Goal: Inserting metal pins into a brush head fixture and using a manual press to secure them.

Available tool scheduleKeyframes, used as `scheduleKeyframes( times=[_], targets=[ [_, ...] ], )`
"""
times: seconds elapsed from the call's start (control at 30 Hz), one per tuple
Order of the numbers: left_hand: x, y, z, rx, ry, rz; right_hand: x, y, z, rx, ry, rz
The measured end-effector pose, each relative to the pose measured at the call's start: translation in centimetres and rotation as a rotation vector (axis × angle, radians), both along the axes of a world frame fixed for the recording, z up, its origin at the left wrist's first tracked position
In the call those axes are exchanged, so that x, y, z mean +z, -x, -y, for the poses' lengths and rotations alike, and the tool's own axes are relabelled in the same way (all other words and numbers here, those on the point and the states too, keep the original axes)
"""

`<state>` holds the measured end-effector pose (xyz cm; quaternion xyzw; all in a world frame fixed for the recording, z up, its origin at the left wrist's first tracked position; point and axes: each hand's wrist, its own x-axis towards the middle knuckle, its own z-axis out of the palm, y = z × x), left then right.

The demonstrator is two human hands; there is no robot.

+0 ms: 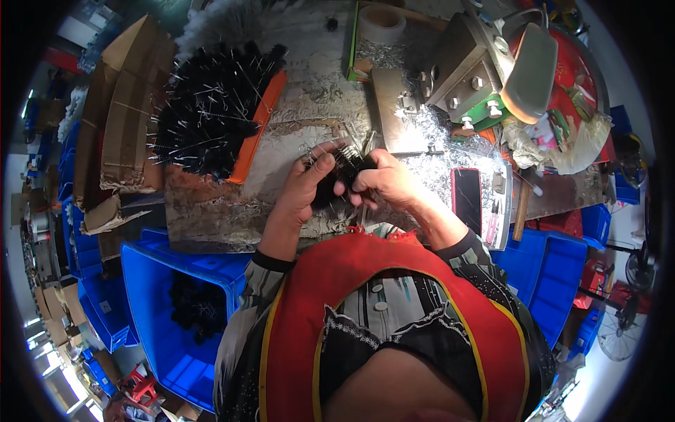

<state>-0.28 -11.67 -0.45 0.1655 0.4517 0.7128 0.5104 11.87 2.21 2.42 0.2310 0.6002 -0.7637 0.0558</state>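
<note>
Both hands are together at the near middle of the workbench, around a small bunch of black-bristled wire brushes point(346, 166). My left hand point(304, 184) grips the bunch from the left, its thumb pointing up along the bristles. From the other side my right hand point(388, 181) pinches it, thumb and fingers curled in. Thin bright wire ends stick out between the hands. The fingers hide much of the bunch. Left of the hands, a large heap of similar black brushes point(207, 105) lies against an orange tray point(261, 126), wires pointing in many directions.
A bolted metal machine point(460, 70) stands at the far right, with metal shavings point(443, 155) around it. Nearby are a phone point(466, 199), a wooden handle point(522, 208) and a tape roll point(382, 25). Blue bins point(133, 281) and a cardboard box point(130, 126) flank the bench point(204, 225).
</note>
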Motion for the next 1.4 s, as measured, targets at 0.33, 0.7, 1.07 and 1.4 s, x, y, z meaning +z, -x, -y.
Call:
scheduleKeyframes(
  times=[0.33,0.7,1.07,1.4],
  targets=[
    [-1.1,-0.8,-0.3,0.166,-0.027,0.22,-0.4,0.7,-0.6,0.149,0.094,0.157],
    [0.6,0.6,1.1,0.267,-0.168,-1.653,-1.9,3.5,-1.0,0.266,0.099,0.199],
    [-5.1,1.7,-0.4,0.501,-0.087,-1.568,2.1,10.6,-1.5,0.474,-0.165,0.132],
    [-6.0,3.2,-2.0,0.648,0.114,-1.364,-1.2,25.7,-15.2,-0.205,-1.604,-0.04]
  ],
)
